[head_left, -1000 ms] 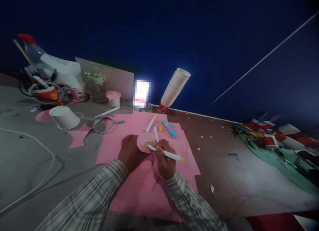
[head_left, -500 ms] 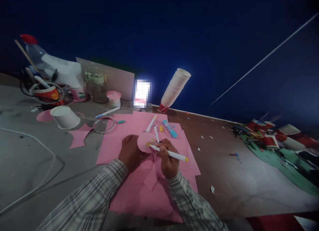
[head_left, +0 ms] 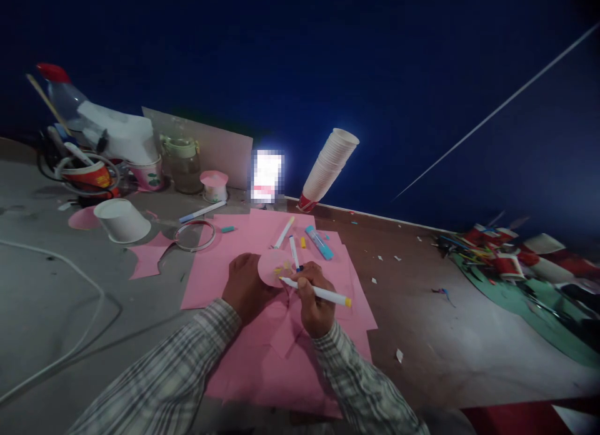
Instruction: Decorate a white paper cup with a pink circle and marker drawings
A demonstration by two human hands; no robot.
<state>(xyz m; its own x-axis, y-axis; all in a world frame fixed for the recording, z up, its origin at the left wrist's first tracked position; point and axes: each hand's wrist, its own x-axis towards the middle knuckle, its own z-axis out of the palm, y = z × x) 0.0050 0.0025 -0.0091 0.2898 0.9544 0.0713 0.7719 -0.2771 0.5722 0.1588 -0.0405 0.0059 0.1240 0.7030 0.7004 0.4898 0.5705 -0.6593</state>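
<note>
A round pink paper disc (head_left: 267, 269) with yellow marks on it is gripped in my left hand (head_left: 246, 285), which is closed at its left edge. Whether anything sits under the disc is hidden. My right hand (head_left: 319, 300) is closed round a white felt-tip marker (head_left: 328, 295) with a yellow end, its tip at the yellow marks. Pink paper sheets (head_left: 225, 354) lie beneath both hands. Just beyond the disc lie a blue-tipped marker (head_left: 294, 252), another yellow-tipped marker (head_left: 284, 232), a yellow cap (head_left: 303, 242) and a blue tube (head_left: 319, 242).
On the left stand a white paper cup (head_left: 122, 221), a glass jar (head_left: 182, 166) and a red pen cup (head_left: 89, 179); a tape ring (head_left: 213, 238) lies nearer. A tall stack of paper cups (head_left: 328, 166) leans at the back. Red cups and tools lie on a green mat (head_left: 520, 307) at right.
The marker's tip has shifted slightly down on the disc, and my right hand has moved a little with it. My left hand stays almost still.
</note>
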